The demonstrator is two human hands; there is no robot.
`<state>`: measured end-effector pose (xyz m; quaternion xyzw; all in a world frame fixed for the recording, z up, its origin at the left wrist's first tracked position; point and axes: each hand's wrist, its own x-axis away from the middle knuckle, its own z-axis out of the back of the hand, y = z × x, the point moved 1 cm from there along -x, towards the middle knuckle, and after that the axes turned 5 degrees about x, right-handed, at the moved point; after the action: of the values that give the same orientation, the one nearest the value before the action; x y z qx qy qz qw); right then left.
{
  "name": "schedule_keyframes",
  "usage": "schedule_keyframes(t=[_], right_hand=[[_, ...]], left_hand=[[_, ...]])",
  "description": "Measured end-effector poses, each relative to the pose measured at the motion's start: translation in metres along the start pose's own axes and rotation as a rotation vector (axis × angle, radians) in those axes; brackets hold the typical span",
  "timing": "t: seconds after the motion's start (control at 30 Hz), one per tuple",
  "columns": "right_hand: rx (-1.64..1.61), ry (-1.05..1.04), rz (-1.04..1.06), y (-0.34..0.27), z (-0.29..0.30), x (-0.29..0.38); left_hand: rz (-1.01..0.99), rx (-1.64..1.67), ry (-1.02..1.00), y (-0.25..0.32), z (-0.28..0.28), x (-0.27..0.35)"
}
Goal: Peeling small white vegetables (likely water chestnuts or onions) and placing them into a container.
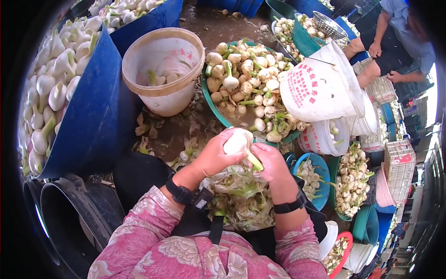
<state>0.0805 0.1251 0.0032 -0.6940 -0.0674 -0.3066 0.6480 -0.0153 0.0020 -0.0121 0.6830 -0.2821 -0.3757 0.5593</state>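
My left hand (214,151) wraps around a pale, peeled garlic bulb (237,142) from the left. From the other side my right hand (272,163) pinches it by its short green stem (256,162). Below both hands, between my knees, lies a heap of wet garlic skins (240,191). Just beyond them, a green basin (216,115) holds many unpeeled garlic bulbs (244,75) with brownish skins, some sitting in murky water. My right fingertips are partly hidden behind the stem.
A white bucket (163,101) with a few pale pieces inside stands ahead left. Blue tubs (94,111) heaped with white garlic rise at left, above black tubs (76,209). White buckets with printing (320,87) lean at right, near a blue basin (322,171). Another person (400,45) sits far right.
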Motion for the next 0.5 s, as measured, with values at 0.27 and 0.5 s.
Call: schedule_keyframes(t=[0.27, 0.5], right_hand=[[-0.304, -0.09, 0.261, 0.012, -0.021, 0.029], [0.506, -0.357, 0.221, 0.007, 0.007, 0.043]], left_hand=[[0.354, 1.371, 0.291, 0.002, -0.01, 0.004], [0.612, 1.446, 0.399, -0.013, -0.008, 0.012]])
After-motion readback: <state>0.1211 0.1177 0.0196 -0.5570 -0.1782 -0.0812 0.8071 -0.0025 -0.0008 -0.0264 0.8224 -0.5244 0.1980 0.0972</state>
